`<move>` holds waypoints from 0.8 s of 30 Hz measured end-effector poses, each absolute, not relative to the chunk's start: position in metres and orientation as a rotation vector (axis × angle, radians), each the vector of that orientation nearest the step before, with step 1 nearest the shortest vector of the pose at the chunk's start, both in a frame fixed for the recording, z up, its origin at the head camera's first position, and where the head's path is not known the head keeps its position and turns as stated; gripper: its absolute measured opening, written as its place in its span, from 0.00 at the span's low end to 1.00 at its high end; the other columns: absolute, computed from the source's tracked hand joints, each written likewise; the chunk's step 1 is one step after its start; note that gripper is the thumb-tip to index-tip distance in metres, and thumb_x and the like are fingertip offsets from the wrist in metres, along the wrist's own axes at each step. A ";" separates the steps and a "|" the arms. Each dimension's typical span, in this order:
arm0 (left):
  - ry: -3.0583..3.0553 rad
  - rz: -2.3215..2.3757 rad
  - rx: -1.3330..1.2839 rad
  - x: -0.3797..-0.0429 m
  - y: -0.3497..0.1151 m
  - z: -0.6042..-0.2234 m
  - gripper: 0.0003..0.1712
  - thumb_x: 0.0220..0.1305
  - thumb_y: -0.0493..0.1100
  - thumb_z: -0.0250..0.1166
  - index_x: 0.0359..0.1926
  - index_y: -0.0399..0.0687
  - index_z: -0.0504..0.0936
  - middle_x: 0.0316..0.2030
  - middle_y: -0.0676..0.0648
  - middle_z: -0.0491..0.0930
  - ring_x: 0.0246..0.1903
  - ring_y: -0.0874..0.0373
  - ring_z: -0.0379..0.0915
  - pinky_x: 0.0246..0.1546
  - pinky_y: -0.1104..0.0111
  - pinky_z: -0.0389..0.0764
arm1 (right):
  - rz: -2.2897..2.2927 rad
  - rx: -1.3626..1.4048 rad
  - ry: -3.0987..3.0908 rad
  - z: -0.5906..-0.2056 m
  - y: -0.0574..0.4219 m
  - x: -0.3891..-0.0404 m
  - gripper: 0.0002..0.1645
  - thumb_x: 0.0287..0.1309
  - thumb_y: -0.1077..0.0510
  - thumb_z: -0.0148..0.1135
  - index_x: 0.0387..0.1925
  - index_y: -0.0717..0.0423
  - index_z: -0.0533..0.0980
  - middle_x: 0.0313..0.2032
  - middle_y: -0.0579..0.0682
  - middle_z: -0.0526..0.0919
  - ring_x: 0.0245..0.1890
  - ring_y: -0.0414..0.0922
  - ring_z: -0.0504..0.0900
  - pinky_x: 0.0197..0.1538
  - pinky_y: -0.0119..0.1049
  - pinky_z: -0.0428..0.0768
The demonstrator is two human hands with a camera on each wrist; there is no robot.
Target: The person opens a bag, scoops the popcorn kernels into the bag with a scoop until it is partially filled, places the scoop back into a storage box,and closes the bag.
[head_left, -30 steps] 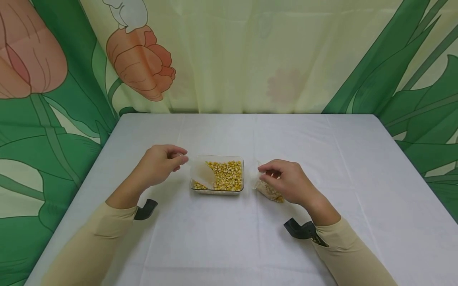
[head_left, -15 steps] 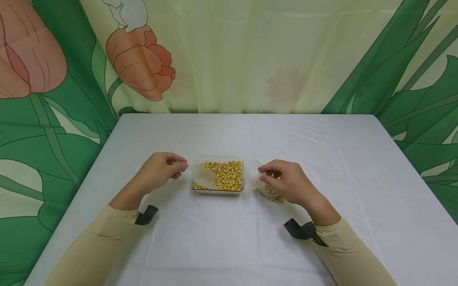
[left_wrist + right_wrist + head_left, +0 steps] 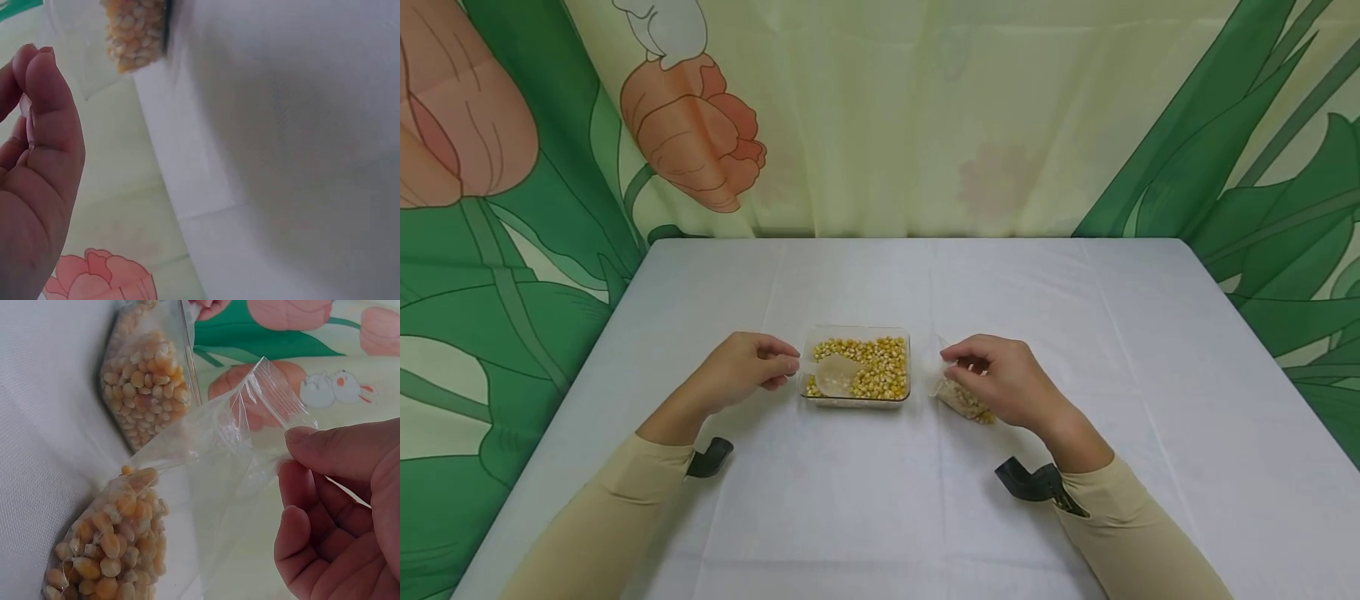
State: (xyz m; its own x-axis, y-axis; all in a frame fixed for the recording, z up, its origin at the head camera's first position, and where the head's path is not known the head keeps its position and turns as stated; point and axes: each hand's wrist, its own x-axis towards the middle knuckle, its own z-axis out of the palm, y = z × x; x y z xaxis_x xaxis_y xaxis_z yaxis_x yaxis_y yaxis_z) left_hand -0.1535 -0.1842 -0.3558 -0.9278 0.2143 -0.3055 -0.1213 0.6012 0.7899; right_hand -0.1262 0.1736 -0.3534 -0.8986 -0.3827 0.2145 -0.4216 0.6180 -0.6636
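A clear rectangular container (image 3: 907,354) of yellow corn kernels (image 3: 880,358) stands on the table, also seen at the top of the left wrist view. At its left side my left hand (image 3: 748,371) pinches the handle end of a translucent scoop (image 3: 837,375), whose pale bowl lies over the kernels inside the rim. To the right of the container, my right hand (image 3: 1000,375) pinches the top corner of a clear zip bag (image 3: 219,437) between thumb and forefinger. Corn kernels fill the bottom of the bag (image 3: 962,402), which sits on the cloth with its upper part pulled up.
A white cloth covers the table (image 3: 820,500). Black wrist camera mounts (image 3: 709,458) sit at both sleeves, low over the cloth. A printed curtain (image 3: 880,125) with tulips and leaves hangs behind the table and at both sides.
My left hand has come down and toward me, and the scoop's bowl has shifted right and levelled over the kernels. The right hand and the bag have stayed in place.
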 end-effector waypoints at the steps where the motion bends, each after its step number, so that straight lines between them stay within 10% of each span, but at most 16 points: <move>1: 2.454 1.258 0.070 -0.153 -0.184 -0.357 0.16 0.69 0.42 0.66 0.52 0.34 0.82 0.38 0.44 0.85 0.34 0.56 0.79 0.40 0.64 0.83 | 1.160 0.692 -2.779 -0.353 0.174 -0.126 0.10 0.60 0.66 0.68 0.44 0.61 0.85 0.37 0.44 0.85 0.35 0.41 0.79 0.39 0.38 0.80; 24: 2.240 1.522 -0.003 -0.149 -0.183 -0.372 0.16 0.70 0.37 0.64 0.52 0.27 0.77 0.35 0.42 0.82 0.32 0.59 0.78 0.37 0.69 0.83 | 1.184 0.695 -2.767 -0.355 0.173 -0.127 0.10 0.59 0.67 0.68 0.44 0.61 0.85 0.37 0.45 0.85 0.34 0.41 0.79 0.39 0.37 0.80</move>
